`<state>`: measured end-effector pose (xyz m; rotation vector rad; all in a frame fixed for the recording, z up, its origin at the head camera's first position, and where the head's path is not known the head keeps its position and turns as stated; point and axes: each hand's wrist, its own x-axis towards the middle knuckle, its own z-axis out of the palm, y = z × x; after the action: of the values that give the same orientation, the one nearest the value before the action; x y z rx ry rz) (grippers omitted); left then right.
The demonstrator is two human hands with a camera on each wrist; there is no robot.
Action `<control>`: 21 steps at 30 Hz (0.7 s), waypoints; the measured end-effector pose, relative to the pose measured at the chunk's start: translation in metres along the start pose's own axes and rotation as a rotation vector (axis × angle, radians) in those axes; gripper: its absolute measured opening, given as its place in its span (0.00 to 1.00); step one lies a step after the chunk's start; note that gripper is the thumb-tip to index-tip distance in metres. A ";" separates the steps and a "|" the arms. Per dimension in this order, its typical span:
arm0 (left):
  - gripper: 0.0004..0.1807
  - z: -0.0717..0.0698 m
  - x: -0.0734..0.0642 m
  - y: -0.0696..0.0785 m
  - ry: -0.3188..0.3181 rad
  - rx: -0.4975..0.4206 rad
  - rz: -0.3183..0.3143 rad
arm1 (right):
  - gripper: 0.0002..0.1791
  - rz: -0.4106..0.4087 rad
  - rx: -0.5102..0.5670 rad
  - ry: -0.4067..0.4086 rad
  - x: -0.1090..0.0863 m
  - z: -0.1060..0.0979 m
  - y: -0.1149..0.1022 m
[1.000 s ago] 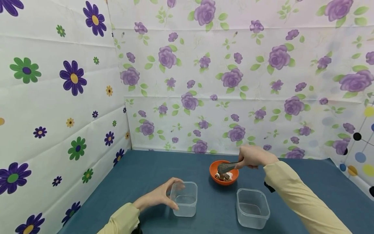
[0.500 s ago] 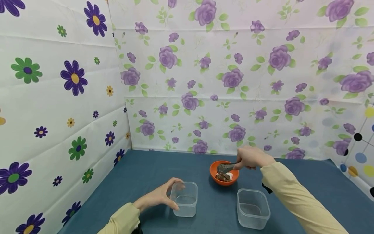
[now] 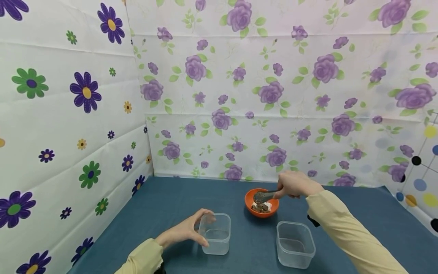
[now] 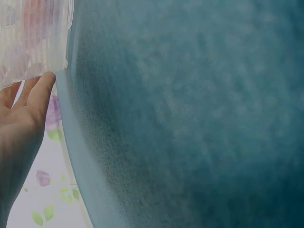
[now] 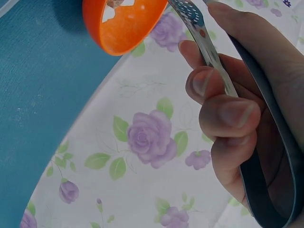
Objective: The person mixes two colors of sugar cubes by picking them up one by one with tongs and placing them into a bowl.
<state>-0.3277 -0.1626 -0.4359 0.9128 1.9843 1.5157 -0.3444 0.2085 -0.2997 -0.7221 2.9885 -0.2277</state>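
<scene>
My right hand (image 3: 295, 184) grips a pair of metal tongs (image 5: 266, 185), its fingers curled round one arm and the thumb along the other. The tongs' perforated head (image 3: 262, 196) is over the orange bowl (image 3: 248, 207), above brown and white pieces (image 3: 261, 207) too small to identify. Around the left side of a clear plastic container (image 3: 217, 247) my left hand (image 3: 186, 231) holds on, thumb in front and fingers behind. The left wrist view shows fingertips (image 4: 47, 78) touching that container's ribbed wall (image 4: 35, 38).
A second clear plastic container (image 3: 295, 257) stands at the front right, in front of the right forearm. Blue-green cloth (image 3: 184, 190) covers the table. Flowered sheets (image 3: 219, 95) rise as walls at the back and sides.
My right hand and the tongs have shifted slightly left over the orange bowl. The left hand and both containers have stayed in place.
</scene>
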 end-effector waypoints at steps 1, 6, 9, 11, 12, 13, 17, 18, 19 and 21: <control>0.40 0.000 0.000 0.000 0.002 0.000 -0.002 | 0.20 -0.002 -0.001 0.002 -0.001 -0.001 0.000; 0.39 0.002 0.000 0.003 0.013 0.015 -0.007 | 0.22 -0.016 0.003 0.042 -0.007 -0.002 0.005; 0.39 0.002 0.000 0.004 0.018 0.021 -0.011 | 0.21 -0.001 0.014 0.083 -0.013 -0.002 0.012; 0.39 0.002 0.000 0.004 0.020 0.024 -0.009 | 0.21 0.032 0.028 0.101 -0.016 0.000 0.018; 0.39 0.002 0.000 0.004 0.020 0.026 -0.009 | 0.21 0.046 0.029 0.110 -0.018 0.001 0.021; 0.39 0.002 -0.001 0.004 0.021 0.028 -0.009 | 0.22 0.060 0.031 0.119 -0.019 0.003 0.024; 0.39 0.001 -0.001 0.003 0.019 0.033 -0.001 | 0.21 0.111 0.028 0.166 -0.026 0.008 0.036; 0.39 0.001 -0.001 0.003 0.018 0.034 0.001 | 0.21 0.130 0.024 0.180 -0.029 0.010 0.039; 0.39 0.001 -0.001 0.002 0.017 0.035 0.006 | 0.20 0.152 0.020 0.196 -0.031 0.011 0.042; 0.39 0.001 -0.001 0.002 0.015 0.036 0.012 | 0.21 0.200 0.017 0.229 -0.035 0.015 0.047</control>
<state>-0.3258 -0.1619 -0.4342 0.9316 2.0266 1.5023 -0.3336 0.2640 -0.3210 -0.4157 3.2410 -0.3465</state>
